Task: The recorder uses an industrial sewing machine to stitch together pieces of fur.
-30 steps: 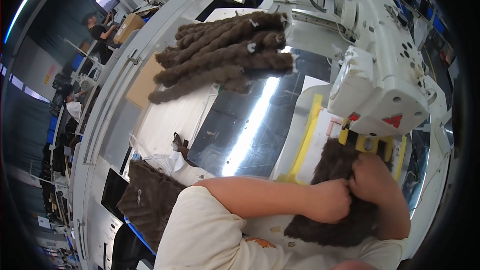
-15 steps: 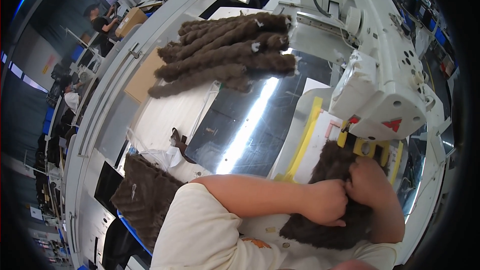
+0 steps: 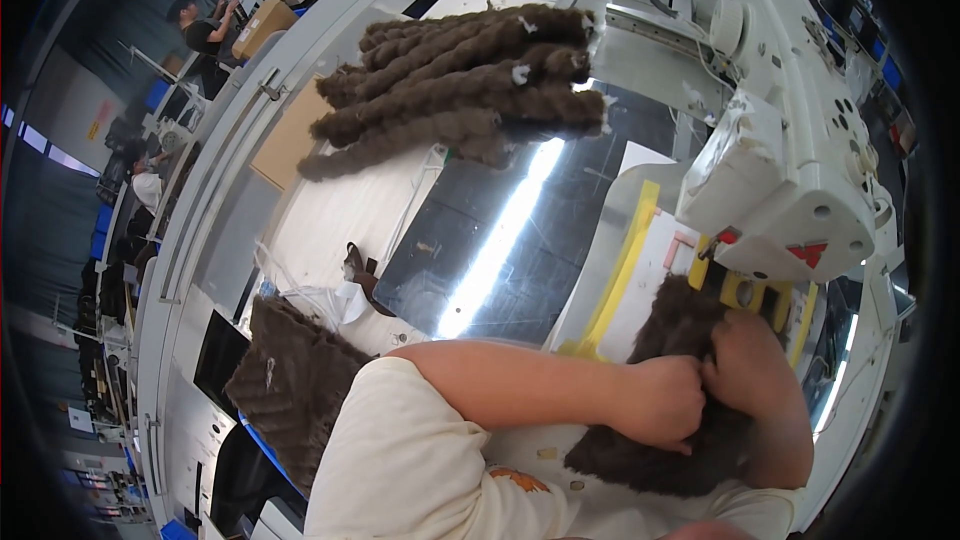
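A dark brown piece of fur fabric (image 3: 640, 460) lies at the near right, under a sewing machine (image 3: 790, 210). Both fists press on it side by side, almost touching. My left hand (image 3: 662, 402) reaches across from the left with its fingers curled into the fur. My right hand (image 3: 745, 355) is bent inward just beyond it, closed at the fabric close to the needle area. Their fingertips are partly hidden, but both seem to pinch the fur. The far end of the fabric meets a yellow-edged plate (image 3: 755, 300) beneath the machine head.
Several rolled brown fur strips (image 3: 450, 90) lie across the far side of the table. A stack of brown fur (image 3: 290, 365) rests at the left, near white crumpled material (image 3: 340, 302). A shiny dark panel (image 3: 480, 240) spans the middle. Another person (image 3: 205, 35) stands far left beside a cardboard box (image 3: 265, 25).
The view has shifted slightly, so the machine and fur strips sit a little farther right and the strips higher. Both hands stay closed at nearly the same place on the fur.
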A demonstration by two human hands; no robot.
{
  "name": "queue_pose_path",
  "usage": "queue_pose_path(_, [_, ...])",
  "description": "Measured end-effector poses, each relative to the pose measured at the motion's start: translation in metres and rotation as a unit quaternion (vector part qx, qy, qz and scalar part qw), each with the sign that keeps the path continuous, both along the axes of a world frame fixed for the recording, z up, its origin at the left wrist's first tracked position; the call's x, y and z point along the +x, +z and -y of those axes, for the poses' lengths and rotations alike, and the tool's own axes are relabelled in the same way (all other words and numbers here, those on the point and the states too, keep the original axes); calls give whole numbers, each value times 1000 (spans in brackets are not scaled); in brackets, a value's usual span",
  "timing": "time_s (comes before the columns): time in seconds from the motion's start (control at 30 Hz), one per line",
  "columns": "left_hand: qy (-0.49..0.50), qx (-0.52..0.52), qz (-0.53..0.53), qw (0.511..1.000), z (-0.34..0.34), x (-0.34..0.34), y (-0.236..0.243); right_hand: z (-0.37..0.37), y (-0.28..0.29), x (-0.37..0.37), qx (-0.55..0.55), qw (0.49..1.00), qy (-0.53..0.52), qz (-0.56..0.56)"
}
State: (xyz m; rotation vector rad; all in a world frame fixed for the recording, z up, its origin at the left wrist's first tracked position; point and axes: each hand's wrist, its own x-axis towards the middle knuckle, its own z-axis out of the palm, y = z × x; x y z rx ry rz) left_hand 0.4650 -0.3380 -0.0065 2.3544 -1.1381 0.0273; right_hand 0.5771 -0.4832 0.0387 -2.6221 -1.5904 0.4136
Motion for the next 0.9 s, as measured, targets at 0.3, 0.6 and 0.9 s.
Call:
queue_pose_path(0.3, [7, -3, 19, 1000, 2, -2, -5, 1, -1, -2, 19, 1000, 1, 9])
queue_pose_path(0.6, [15, -16, 16, 1000, 2, -3, -5, 1, -2, -2, 7, 1000, 3, 18])
queue_pose_path(0.9, [8, -13, 20, 1000, 0, -2, -6, 1, -1, -3, 29, 999, 12, 29])
